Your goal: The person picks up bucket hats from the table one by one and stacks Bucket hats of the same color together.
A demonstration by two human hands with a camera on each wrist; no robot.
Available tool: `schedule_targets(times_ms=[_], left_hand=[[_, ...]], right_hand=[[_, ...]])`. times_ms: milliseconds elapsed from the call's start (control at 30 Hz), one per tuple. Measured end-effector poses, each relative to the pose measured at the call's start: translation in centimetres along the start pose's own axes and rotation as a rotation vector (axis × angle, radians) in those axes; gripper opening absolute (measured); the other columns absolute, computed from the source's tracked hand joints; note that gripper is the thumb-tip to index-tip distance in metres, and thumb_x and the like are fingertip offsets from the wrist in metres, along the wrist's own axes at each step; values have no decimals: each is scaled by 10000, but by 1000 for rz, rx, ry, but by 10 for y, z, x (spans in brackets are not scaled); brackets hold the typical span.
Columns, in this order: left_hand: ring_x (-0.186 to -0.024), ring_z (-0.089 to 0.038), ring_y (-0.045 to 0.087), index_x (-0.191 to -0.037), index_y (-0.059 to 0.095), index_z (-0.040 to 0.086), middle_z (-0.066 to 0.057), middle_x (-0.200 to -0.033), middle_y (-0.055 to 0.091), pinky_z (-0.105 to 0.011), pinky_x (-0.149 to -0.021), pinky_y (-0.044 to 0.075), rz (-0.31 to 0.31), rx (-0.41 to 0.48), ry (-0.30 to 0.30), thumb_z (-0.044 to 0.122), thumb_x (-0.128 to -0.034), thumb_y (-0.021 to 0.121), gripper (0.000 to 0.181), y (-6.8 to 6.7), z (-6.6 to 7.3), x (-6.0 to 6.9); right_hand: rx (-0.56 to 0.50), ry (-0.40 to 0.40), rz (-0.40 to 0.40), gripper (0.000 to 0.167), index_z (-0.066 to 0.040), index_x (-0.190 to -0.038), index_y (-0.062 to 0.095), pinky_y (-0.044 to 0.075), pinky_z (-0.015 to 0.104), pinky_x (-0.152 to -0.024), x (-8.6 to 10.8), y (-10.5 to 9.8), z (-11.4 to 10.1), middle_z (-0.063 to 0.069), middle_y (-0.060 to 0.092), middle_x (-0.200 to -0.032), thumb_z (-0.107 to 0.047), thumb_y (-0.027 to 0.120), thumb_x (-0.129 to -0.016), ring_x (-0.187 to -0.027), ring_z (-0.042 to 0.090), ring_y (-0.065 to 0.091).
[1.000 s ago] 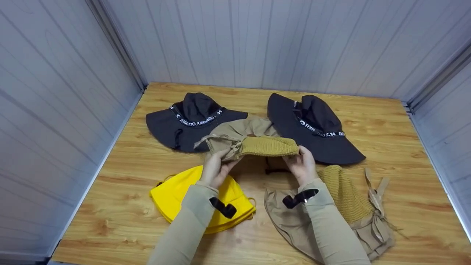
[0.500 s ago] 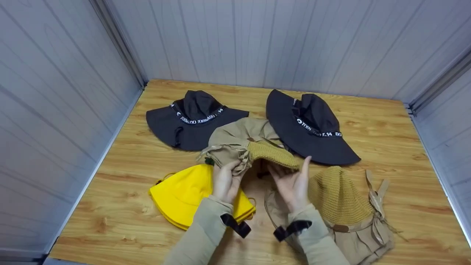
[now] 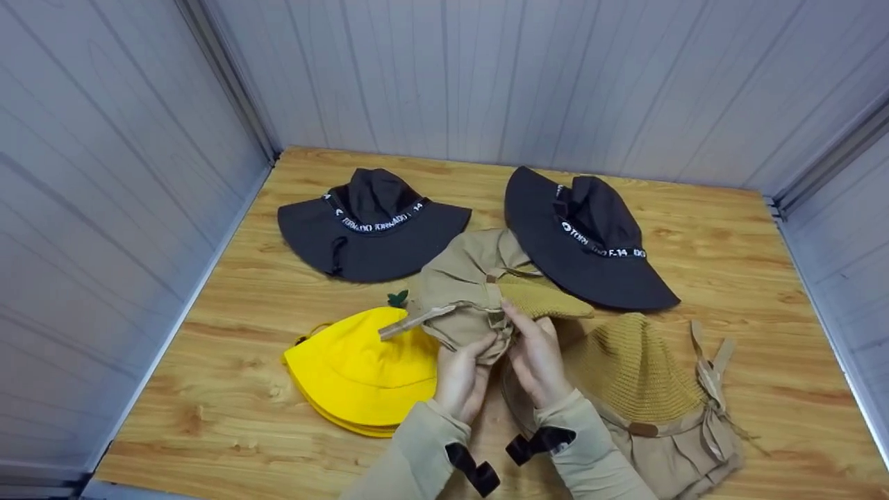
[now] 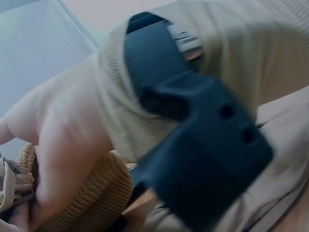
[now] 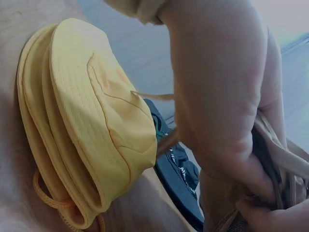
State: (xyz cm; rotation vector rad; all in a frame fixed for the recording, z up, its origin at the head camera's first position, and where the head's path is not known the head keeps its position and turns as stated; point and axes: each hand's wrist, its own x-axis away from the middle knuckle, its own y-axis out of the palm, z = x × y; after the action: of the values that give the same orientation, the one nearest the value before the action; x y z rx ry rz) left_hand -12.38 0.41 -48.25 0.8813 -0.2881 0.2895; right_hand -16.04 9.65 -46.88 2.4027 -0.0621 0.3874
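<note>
Above the middle of the table, both hands hold a beige sun hat (image 3: 458,267) with a mustard woven crown and fabric ties. My left hand (image 3: 462,382) grips the gathered beige fabric from the near left. Beside it, my right hand (image 3: 538,361) pinches the hat near its knotted ties, its index finger lying along the fabric. In the right wrist view, the right hand's fingers curl at the beige ties (image 5: 285,154). A folded yellow hat (image 3: 361,375) with a green leaf sprout (image 3: 398,298) lies left of the hands.
Two dark bucket hats with lettered bands lie behind: one at back left (image 3: 375,243), one at back right (image 3: 590,243). Another beige and mustard hat (image 3: 646,375) lies at the right, partly under the right sleeve. Panel walls (image 3: 472,76) enclose the wooden table (image 3: 229,389).
The held hat has turned and shifted slightly right and nearer. My right hand has left the woven crown's edge and moved left to the ties, close to my left hand.
</note>
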Motion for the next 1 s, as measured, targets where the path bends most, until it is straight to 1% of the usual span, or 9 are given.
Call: schedule_targets(times_ms=[67, 233, 333, 467, 567, 700, 800, 900, 1000], left_hand=[[-763, -141, 704, -1078, 609, -155, -83, -826, 731, -279, -807, 593, 7, -5, -10, -145, -903, 542, 187, -1, -3, 0], [-910, -174, 696, -1227, 541, -121, -101, -995, 722, -321, -881, 582, 16, 16, -7, -164, -879, 565, 352, -1, -7, 2], [-965, -181, 680, -1278, 506, -108, -105, -1056, 703, -332, -904, 574, 9, 7, -14, -172, -868, 572, 420, -2, -7, 1], [-981, -182, 677, -1280, 516, -104, -98, -1067, 701, -328, -904, 571, -10, -20, -26, -156, -859, 594, 432, -2, -5, 1], [-999, -179, 679, -1282, 537, -89, -92, -1091, 706, -333, -935, 557, -36, -31, -44, -95, -888, 600, 399, -3, 0, 0], [-1100, -175, 644, -1339, 524, -36, -84, -1220, 670, -354, -1037, 495, -76, -9, -88, 62, -977, 555, 377, -3, 11, -3], [-1223, -216, 582, -1398, 472, -7, -110, -1349, 589, -378, -1102, 438, -101, 33, -134, 175, -1024, 498, 416, -4, 19, -7], [-1358, -255, 474, -1469, 387, 29, -128, -1473, 476, -396, -1158, 373, -140, 99, -173, 236, -1053, 434, 467, -5, 27, -11], [-1386, -251, 440, -1470, 375, 67, -114, -1489, 450, -390, -1167, 357, -173, 165, -188, 262, -1067, 391, 448, -6, 33, -14]], right_hand=[[11, -6, 29, 160, -2, -991, 454, 535, 244, -822, -1, 1, 1, 29, 643, -898, 38, 598, -934, -846, 121, 642], [31, -36, 55, 239, 36, -1089, 471, 553, 233, -796, -4, 0, 3, 36, 646, -907, 113, 591, -897, -833, 120, 648], [53, -49, 64, 266, 42, -1111, 503, 563, 232, -784, -5, -1, 3, 35, 667, -906, 155, 570, -881, -828, 115, 657], [91, -53, 76, 281, 46, -1106, 507, 570, 232, -748, -6, -2, 1, 34, 676, -878, 169, 580, -864, -797, 112, 662], [122, -57, 80, 284, 58, -1110, 510, 570, 225, -703, -6, -3, -2, 33, 677, -858, 161, 596, -859, -765, 114, 663], [134, -60, 60, 341, 77, -1177, 504, 584, 243, -759, -5, -5, -7, 47, 683, -925, 161, 588, -857, -836, 131, 683], [125, -62, 42, 388, 84, -1221, 484, 589, 271, -819, -5, -7, -11, 69, 676, -980, 181, 562, -854, -894, 155, 692], [124, -59, 39, 388, 72, -1201, 483, 595, 275, -799, -4, -10, -15, 71, 675, -966, 198, 544, -839, -872, 159, 699], [126, -59, 35, 359, 44, -1139, 521, 597, 272, -770, -3, -13, -18, 58, 683, -932, 208, 544, -821, -837, 153, 698]])
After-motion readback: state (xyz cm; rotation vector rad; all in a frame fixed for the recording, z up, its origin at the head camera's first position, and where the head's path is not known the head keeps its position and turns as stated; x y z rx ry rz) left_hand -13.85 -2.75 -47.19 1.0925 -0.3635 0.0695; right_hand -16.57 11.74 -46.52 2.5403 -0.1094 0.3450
